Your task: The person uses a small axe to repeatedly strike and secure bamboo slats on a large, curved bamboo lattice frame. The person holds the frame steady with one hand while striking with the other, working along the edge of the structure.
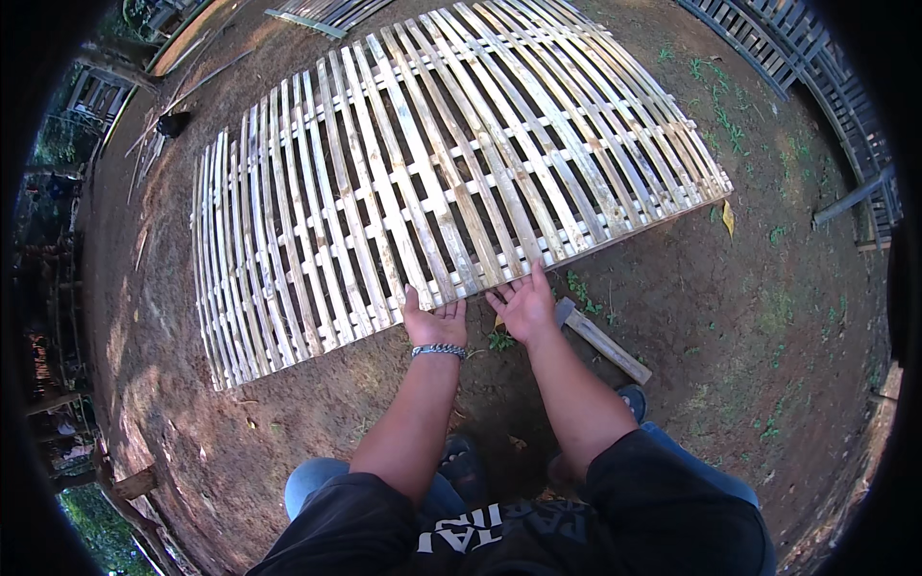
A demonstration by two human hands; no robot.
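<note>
A large panel of pale bamboo slats (447,182), crossed by several thin battens, spreads out before me with its near edge raised off the ground. My left hand (437,324), with a chain bracelet at the wrist, is turned palm up at that edge, thumb against the slats and fingers reaching underneath. A short way to its right, my right hand (527,305) grips the same edge, its thumb up along the border and its fingers curled at the underside. The undersides of the slats above my hands are hidden.
A short piece of wood (615,350) with a greyish end lies by my right foot. Slatted fencing (845,106) curves along the right. More slats (336,14) lie at the back. Sticks and a dark object (174,124) are on the ground at left.
</note>
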